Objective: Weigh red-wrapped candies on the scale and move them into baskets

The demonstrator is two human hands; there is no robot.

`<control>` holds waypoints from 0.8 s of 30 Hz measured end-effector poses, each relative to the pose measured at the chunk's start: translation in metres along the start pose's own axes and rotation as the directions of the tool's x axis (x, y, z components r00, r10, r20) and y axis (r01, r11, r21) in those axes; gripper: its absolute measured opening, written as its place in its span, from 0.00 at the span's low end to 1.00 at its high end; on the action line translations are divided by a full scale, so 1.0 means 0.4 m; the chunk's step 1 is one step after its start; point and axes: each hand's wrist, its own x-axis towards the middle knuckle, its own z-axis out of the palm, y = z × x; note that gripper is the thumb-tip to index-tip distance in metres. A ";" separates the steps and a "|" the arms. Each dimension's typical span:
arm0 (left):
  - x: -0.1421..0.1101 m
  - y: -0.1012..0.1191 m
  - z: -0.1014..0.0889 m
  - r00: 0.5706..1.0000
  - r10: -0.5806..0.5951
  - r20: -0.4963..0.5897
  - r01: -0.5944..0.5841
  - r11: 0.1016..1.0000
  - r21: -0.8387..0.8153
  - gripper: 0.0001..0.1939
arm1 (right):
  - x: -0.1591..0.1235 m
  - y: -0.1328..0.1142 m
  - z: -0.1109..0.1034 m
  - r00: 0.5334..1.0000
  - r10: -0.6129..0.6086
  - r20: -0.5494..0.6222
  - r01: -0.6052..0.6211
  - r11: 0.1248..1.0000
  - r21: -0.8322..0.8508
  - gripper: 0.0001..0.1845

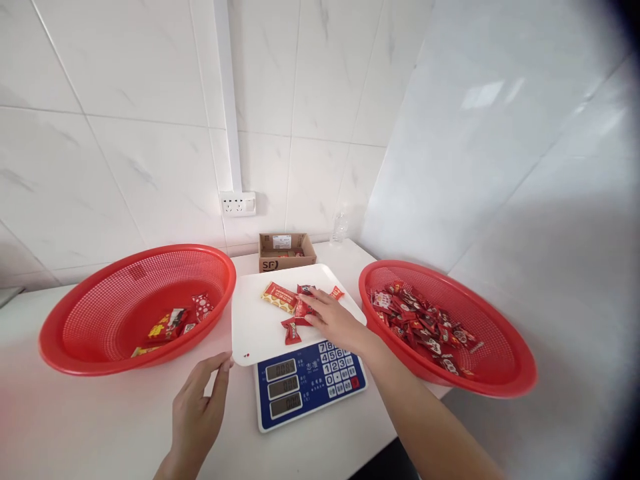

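Observation:
My right hand (pixel 333 319) reaches over the white tray (pixel 250 293) of a digital scale, fingers stretched out flat on red-wrapped candies (pixel 303 310). Its fingers partly cover them. A yellow-and-red packaged bar (pixel 279 297) lies beside the fingertips, and a small red candy (pixel 291 331) lies nearer the tray's front edge. My left hand (pixel 200 403) is at the tray's front left corner. Thumb and index finger come together in a pinch there; whether anything is between them cannot be made out. Below the tray is the scale's blue panel (pixel 313 373), its display digits hard to read.
On the left stands a red basket (pixel 65 333) with a few wrapped snacks (pixel 170 325). Another red basket (pixel 510 360) on the right holds many red candies (pixel 425 323). Behind the scale sits a cardboard box (pixel 287 264). A socket (pixel 239 204) is on the tiled wall.

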 end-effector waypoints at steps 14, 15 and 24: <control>-0.010 0.027 0.010 1.000 -0.003 0.006 0.003 0.999 -0.050 0.08 | -0.320 0.163 -0.028 0.835 0.467 -0.292 -0.543 0.785 -0.299 0.26; -0.011 0.026 0.012 1.000 -0.012 0.005 0.013 0.999 -0.051 0.08 | -0.320 0.163 -0.023 0.833 0.465 -0.301 -0.548 0.770 -0.327 0.26; -0.007 0.018 0.021 0.993 -0.122 -0.002 0.122 0.992 -0.038 0.10 | -0.283 0.155 -0.013 0.830 0.442 -0.340 -0.555 0.717 -0.422 0.27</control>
